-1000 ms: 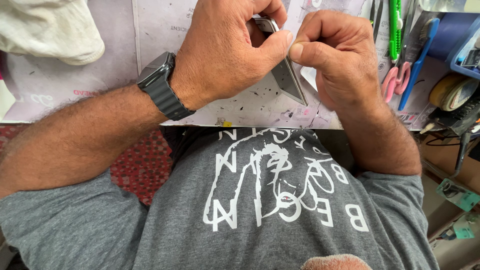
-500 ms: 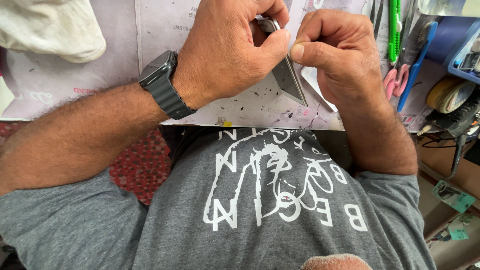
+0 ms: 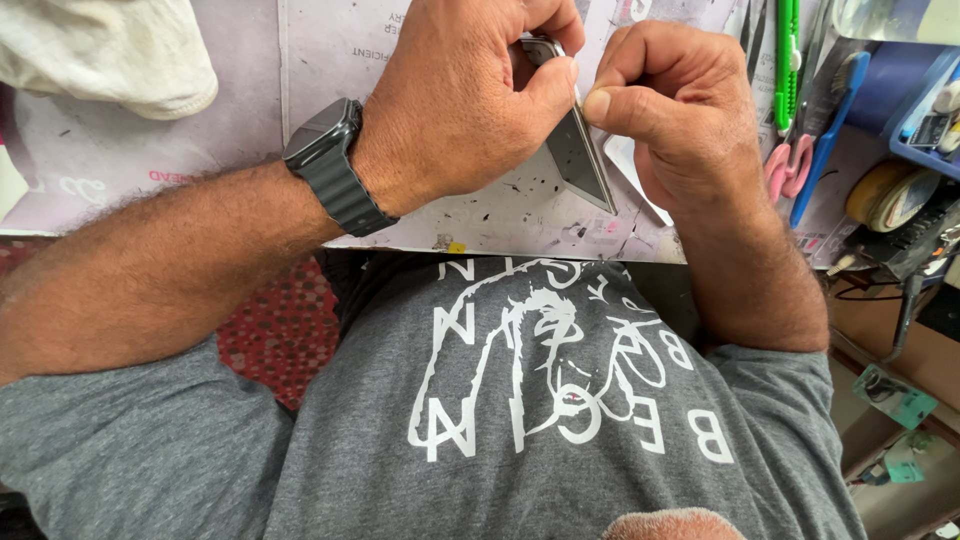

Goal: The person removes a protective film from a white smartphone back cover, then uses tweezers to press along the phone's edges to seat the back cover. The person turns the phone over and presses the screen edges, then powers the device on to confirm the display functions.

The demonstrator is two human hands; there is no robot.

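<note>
Table surface, covered by a pale, worn mat flecked with small dark specks, seen from above; its near edge runs across the view, with a red patterned floor covering below it on the left. White cloth lies at the far left corner. Right edge holds upright tools: a green handle, pink-handled pliers, a blue handle, a blue tray and a roll of tape.

Left hand, with a dark watch on its wrist, and right hand meet above the table's middle, both clamped on a thin grey phone. Left fingers wrap its upper end; right thumb and forefinger are pinched together against its right edge. Phone stands on edge, tilted; its long axis runs from the upper left, inside the left hand, down to a lower right corner close to the mat.
</note>
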